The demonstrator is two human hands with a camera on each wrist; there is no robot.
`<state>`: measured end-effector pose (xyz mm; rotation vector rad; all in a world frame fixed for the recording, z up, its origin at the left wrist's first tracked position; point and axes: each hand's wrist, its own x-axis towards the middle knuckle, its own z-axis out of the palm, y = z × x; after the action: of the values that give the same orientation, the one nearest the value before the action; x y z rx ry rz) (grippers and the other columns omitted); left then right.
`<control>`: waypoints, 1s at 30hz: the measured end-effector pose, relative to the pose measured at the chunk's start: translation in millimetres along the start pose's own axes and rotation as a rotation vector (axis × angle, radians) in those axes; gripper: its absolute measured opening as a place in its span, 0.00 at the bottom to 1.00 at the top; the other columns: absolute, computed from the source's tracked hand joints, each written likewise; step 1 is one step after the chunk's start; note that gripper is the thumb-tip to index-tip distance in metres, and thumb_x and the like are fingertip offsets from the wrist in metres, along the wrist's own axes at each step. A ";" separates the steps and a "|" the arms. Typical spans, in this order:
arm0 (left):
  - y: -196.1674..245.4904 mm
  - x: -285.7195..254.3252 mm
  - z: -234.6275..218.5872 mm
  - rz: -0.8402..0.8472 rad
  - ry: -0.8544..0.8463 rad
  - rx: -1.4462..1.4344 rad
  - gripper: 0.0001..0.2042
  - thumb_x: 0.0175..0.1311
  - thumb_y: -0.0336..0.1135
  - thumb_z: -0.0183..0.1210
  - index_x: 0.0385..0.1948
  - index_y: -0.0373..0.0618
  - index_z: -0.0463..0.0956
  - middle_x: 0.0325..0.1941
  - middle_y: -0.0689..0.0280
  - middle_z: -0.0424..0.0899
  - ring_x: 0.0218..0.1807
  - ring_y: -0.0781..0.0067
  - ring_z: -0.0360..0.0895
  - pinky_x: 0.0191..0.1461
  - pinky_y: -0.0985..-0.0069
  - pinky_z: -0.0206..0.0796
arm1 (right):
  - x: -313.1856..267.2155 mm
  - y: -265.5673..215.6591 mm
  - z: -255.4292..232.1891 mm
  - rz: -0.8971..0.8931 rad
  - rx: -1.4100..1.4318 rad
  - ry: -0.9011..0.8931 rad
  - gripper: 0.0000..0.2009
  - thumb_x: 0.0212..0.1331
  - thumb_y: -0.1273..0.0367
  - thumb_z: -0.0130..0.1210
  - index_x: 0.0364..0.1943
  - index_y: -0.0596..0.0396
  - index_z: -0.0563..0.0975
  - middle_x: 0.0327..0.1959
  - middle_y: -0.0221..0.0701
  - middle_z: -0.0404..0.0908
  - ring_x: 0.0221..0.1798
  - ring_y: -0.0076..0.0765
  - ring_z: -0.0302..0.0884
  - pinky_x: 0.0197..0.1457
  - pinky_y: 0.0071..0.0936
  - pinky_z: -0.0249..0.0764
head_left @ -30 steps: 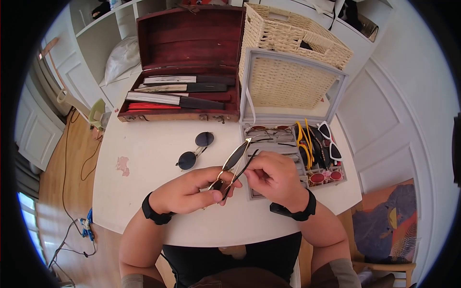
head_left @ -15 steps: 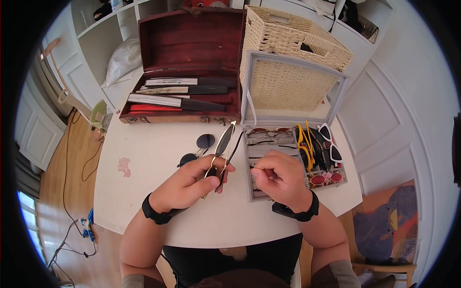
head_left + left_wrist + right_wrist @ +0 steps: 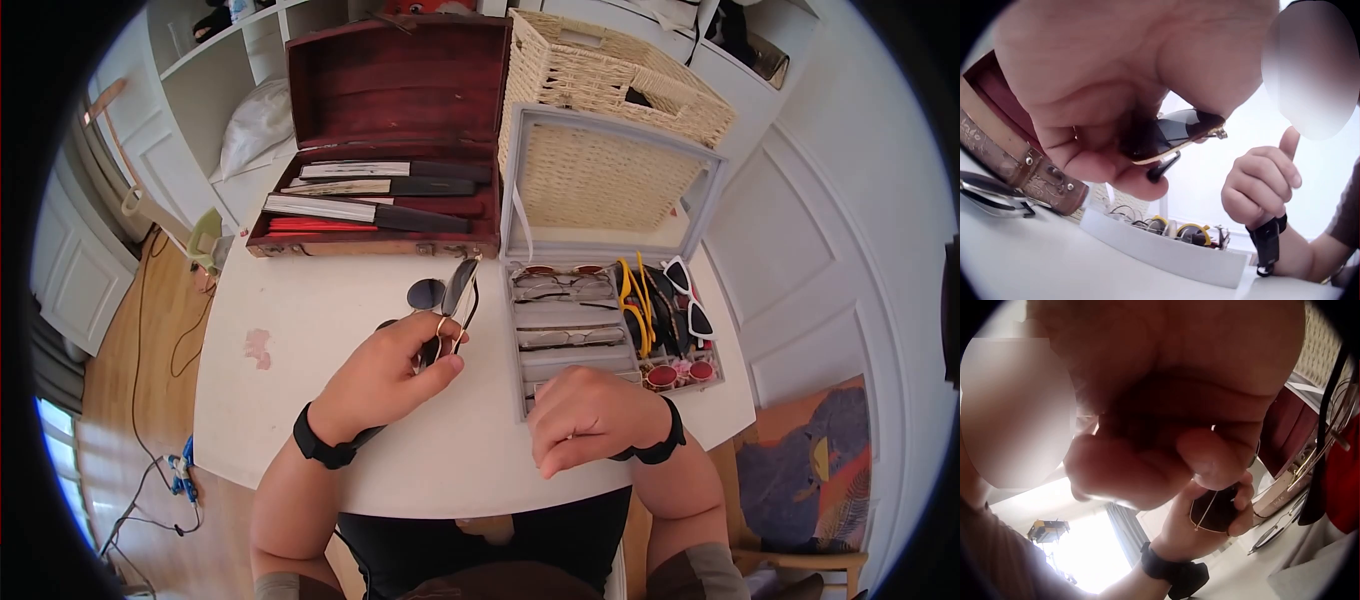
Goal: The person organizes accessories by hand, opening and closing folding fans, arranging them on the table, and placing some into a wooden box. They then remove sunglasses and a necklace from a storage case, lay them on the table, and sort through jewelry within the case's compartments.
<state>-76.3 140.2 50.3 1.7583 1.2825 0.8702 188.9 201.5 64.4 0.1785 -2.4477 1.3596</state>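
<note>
Gold-rimmed dark sunglasses [image 3: 459,284] are pinched between the thumb and fingers of my left hand [image 3: 385,375], lens tilted upward above the table. The left wrist view shows their dark lens [image 3: 1179,132] under the fingers. Just behind that hand lies a second pair of round dark sunglasses [image 3: 425,293], partly hidden by it. My right hand [image 3: 590,418] holds nothing; its fingers hang loosely curled over the front edge of the grey compartment box [image 3: 509,345]. Clear glasses [image 3: 570,338] lie in a middle compartment of that box.
An open dark red case [image 3: 400,90] with folded fans [image 3: 330,208] stands at the back left. Behind the grey box's raised lid [image 3: 513,180] is a woven basket [image 3: 600,80]. Yellow [image 3: 640,300], white [image 3: 690,300] and red-lensed glasses [image 3: 680,375] fill the box's right side.
My left hand has moved left with the sunglasses, away from the right hand. The right hand has drawn back toward the body and turned downward, uncovering the clear glasses.
</note>
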 end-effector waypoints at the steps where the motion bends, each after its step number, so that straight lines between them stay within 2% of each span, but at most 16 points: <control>1: 1.8 0.6 1.4 0.029 0.024 0.133 0.13 0.65 0.34 0.60 0.48 0.40 0.78 0.33 0.67 0.77 0.34 0.76 0.75 0.39 0.75 0.68 | 1.7 -6.8 0.5 0.006 0.002 0.005 0.07 0.64 0.69 0.62 0.29 0.56 0.80 0.20 0.28 0.75 0.20 0.30 0.71 0.28 0.28 0.69; 2: -0.2 1.5 3.5 0.031 0.020 0.129 0.13 0.65 0.34 0.60 0.48 0.40 0.78 0.33 0.67 0.77 0.34 0.76 0.75 0.39 0.75 0.68 | 4.2 -14.6 -0.2 0.147 -0.027 0.115 0.08 0.65 0.69 0.61 0.29 0.56 0.81 0.20 0.28 0.75 0.21 0.31 0.72 0.28 0.28 0.69; 3: -3.7 2.4 5.7 0.063 0.047 0.183 0.12 0.64 0.36 0.61 0.45 0.41 0.78 0.34 0.62 0.78 0.34 0.65 0.76 0.40 0.70 0.69 | 5.2 -18.5 -2.1 0.287 -0.057 0.223 0.09 0.66 0.69 0.60 0.28 0.56 0.81 0.19 0.29 0.76 0.21 0.31 0.73 0.28 0.28 0.69; 4: -5.9 3.2 7.3 0.095 0.074 0.238 0.12 0.62 0.37 0.63 0.43 0.41 0.78 0.34 0.57 0.79 0.33 0.55 0.78 0.40 0.64 0.71 | 1.5 -17.0 -5.4 0.290 -0.060 0.224 0.09 0.66 0.69 0.60 0.28 0.56 0.81 0.19 0.29 0.76 0.21 0.31 0.73 0.28 0.28 0.69; 6: -6.0 4.3 9.7 0.082 0.069 0.284 0.13 0.61 0.38 0.63 0.42 0.41 0.78 0.34 0.56 0.80 0.34 0.53 0.79 0.41 0.63 0.71 | -14.1 -9.7 -14.0 0.262 -0.152 0.447 0.07 0.65 0.69 0.60 0.31 0.57 0.81 0.23 0.29 0.79 0.23 0.31 0.73 0.28 0.27 0.70; 7: -6.0 4.5 10.8 0.067 0.068 0.332 0.13 0.61 0.38 0.63 0.41 0.41 0.78 0.34 0.56 0.80 0.34 0.51 0.80 0.41 0.61 0.72 | -22.1 -7.8 -19.7 0.266 -0.153 0.450 0.07 0.65 0.69 0.60 0.31 0.57 0.81 0.23 0.29 0.79 0.23 0.31 0.73 0.28 0.27 0.70; 9: -8.6 4.6 13.7 0.061 0.068 0.380 0.13 0.60 0.38 0.63 0.42 0.41 0.78 0.34 0.56 0.80 0.35 0.51 0.79 0.41 0.61 0.71 | -34.1 -4.4 -32.7 0.387 -0.374 0.574 0.05 0.65 0.69 0.60 0.35 0.57 0.81 0.26 0.30 0.80 0.25 0.31 0.73 0.29 0.27 0.70; 10: -9.8 4.6 15.0 0.050 0.069 0.428 0.13 0.59 0.37 0.63 0.43 0.41 0.79 0.35 0.56 0.80 0.35 0.51 0.78 0.42 0.62 0.71 | -33.0 -1.2 -35.2 0.389 -0.377 0.577 0.05 0.65 0.69 0.60 0.35 0.57 0.81 0.26 0.30 0.80 0.25 0.31 0.73 0.29 0.27 0.70; 12: -10.5 5.4 16.4 0.063 0.063 0.467 0.13 0.59 0.37 0.63 0.42 0.41 0.79 0.35 0.56 0.80 0.36 0.50 0.79 0.43 0.61 0.71 | -27.9 4.5 -37.8 0.513 -0.684 0.749 0.06 0.66 0.69 0.60 0.37 0.57 0.81 0.28 0.32 0.80 0.26 0.32 0.73 0.32 0.26 0.70; 13: -11.0 5.1 17.6 0.071 0.059 0.504 0.13 0.58 0.37 0.63 0.42 0.41 0.79 0.35 0.55 0.80 0.36 0.49 0.79 0.43 0.60 0.71 | -27.9 4.3 -39.2 0.562 -0.662 0.754 0.06 0.66 0.69 0.58 0.37 0.58 0.81 0.31 0.34 0.80 0.29 0.35 0.75 0.36 0.27 0.72; 14: -11.4 4.9 18.3 0.073 0.058 0.503 0.13 0.58 0.37 0.63 0.42 0.41 0.79 0.35 0.55 0.80 0.36 0.49 0.79 0.43 0.60 0.71 | -29.3 5.2 -38.8 0.563 -0.663 0.755 0.06 0.66 0.69 0.58 0.37 0.58 0.81 0.31 0.34 0.80 0.29 0.35 0.75 0.36 0.27 0.72; 16: -11.6 5.7 18.1 0.087 0.059 0.565 0.13 0.58 0.38 0.63 0.42 0.41 0.80 0.36 0.55 0.81 0.36 0.48 0.79 0.43 0.59 0.72 | -32.4 11.7 -40.0 0.643 -0.661 0.675 0.06 0.65 0.72 0.58 0.41 0.61 0.81 0.33 0.34 0.79 0.36 0.39 0.77 0.43 0.29 0.72; 20: -14.6 5.7 21.5 0.105 0.062 0.619 0.13 0.57 0.38 0.64 0.40 0.41 0.80 0.35 0.56 0.80 0.38 0.49 0.79 0.46 0.59 0.72 | -47.0 23.8 -41.1 0.647 -0.804 0.589 0.09 0.64 0.72 0.59 0.45 0.60 0.82 0.36 0.35 0.79 0.38 0.43 0.78 0.43 0.30 0.73; 22: -17.8 5.4 22.6 0.165 0.058 0.662 0.13 0.56 0.38 0.64 0.40 0.41 0.80 0.36 0.58 0.80 0.41 0.52 0.79 0.51 0.60 0.71 | -48.2 23.2 -42.4 0.749 -0.882 0.532 0.11 0.63 0.71 0.60 0.47 0.57 0.84 0.38 0.36 0.80 0.42 0.46 0.79 0.44 0.34 0.73; 25: -17.2 4.4 22.2 0.151 0.046 0.715 0.13 0.56 0.38 0.65 0.40 0.41 0.80 0.38 0.60 0.80 0.44 0.55 0.78 0.54 0.61 0.69 | -44.5 18.3 -44.1 0.796 -0.962 0.483 0.11 0.62 0.70 0.61 0.47 0.55 0.84 0.40 0.35 0.81 0.45 0.46 0.79 0.48 0.38 0.71; 30: -20.8 2.3 21.5 0.154 0.048 0.767 0.15 0.56 0.39 0.67 0.41 0.43 0.81 0.40 0.62 0.79 0.48 0.58 0.77 0.55 0.62 0.69 | -43.6 20.3 -42.1 0.825 -1.000 0.477 0.10 0.61 0.69 0.62 0.45 0.53 0.85 0.42 0.33 0.82 0.50 0.44 0.78 0.51 0.39 0.68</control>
<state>-66.1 142.2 22.1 2.4586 1.6648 0.5226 233.8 245.6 53.4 -1.3137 -2.4796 0.1398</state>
